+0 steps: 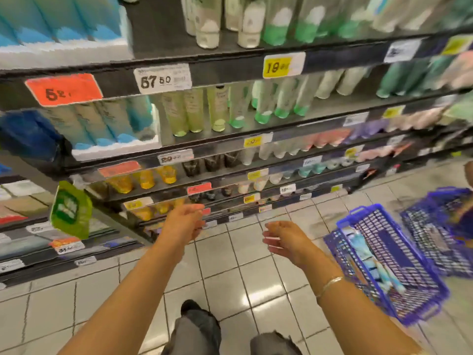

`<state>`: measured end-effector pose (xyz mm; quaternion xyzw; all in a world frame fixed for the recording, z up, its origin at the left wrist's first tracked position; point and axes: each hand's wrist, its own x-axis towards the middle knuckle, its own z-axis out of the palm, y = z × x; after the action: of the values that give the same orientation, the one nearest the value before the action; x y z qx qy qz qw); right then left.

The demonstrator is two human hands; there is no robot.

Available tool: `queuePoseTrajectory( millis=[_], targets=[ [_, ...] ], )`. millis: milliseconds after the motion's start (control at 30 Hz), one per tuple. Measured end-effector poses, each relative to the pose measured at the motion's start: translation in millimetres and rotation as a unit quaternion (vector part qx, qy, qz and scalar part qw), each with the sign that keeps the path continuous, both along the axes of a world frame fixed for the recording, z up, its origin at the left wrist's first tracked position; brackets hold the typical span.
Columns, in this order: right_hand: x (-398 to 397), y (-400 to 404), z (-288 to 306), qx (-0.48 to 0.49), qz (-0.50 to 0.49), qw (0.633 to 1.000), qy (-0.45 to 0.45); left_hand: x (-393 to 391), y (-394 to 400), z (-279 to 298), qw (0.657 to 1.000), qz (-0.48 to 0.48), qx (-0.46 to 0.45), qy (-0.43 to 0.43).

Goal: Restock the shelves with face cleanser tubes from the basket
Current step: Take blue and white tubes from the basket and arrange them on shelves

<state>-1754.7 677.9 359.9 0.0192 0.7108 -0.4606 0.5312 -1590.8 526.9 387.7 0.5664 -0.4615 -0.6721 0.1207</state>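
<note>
Right now both hands are hanging empty above the tiled floor [230,278], in front of the shelves [230,139]. The left hand [183,222] is reaching toward the lower shelf edges with its fingers loosely extended and holding nothing; the right hand [284,239] is hovering palm inward, fingers relaxed and slightly curled, also holding nothing (motion blur is softening the fingertips).

The face cleanser tubes [368,254], pale blue and white, are lying in the near blue basket [389,265], which is sitting on the floor to the right of the hands. Their long axis is running roughly along the basket's length, from its far end toward its near right corner. The right hand is the nearer of the two, so a reach rightward and down is looking like the likely next move.

A second blue basket [442,226] is sitting just beyond the first; its contents are too blurred to tell.
</note>
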Motion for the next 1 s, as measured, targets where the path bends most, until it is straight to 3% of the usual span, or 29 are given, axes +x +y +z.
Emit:
queuePoseTrajectory(
  millis=[300, 500, 733, 1000],
  targets=[
    [-77, 228, -23, 0.092, -0.097, 0.991, 0.024, -115, 174, -33, 0.983, -0.134, 0.114, -0.061],
    [-123, 349, -33, 0.097, -0.223, 0.97, -0.011, -208, 274, -43, 0.959, -0.247, 0.124, -0.067],
    [-189, 422, -48, 0.083, -0.367, 0.925, -0.047, -323, 329, -63, 0.922, -0.356, 0.12, -0.091],
    [-303, 454, -82, 0.154, -0.394, 0.906, 0.019, -489, 379, -104, 0.862, -0.474, 0.119, -0.136]
  ],
)
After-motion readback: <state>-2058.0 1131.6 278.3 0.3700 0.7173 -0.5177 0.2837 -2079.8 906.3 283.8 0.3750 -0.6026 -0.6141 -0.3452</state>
